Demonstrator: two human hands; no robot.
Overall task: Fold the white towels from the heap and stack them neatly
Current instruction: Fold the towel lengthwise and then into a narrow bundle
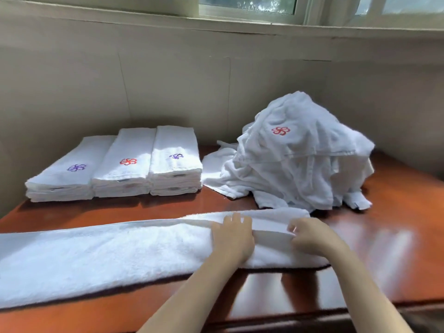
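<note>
- Long towel (108,251) lies folded lengthwise along the near edge of the tabletop (389,239). It runs from the left edge to just past the middle.
- Left hand (232,237) rests palm down on the towel's right portion. Its fingers (236,218) are straight, slightly spread, and press the cloth near its far edge.
- Right hand (312,235) is just beside the left hand, nearer the towel's right end. Its fingers are curled and pinch the edge of the upper fold, and a smooth flap shows between the two hands.
- Heap (300,164) of loose white towels sits toward the far right corner, close behind the towel's end. A red emblem faces up.
- Three folded stacks (125,174) stand side by side at the far left, touching one another.
</note>
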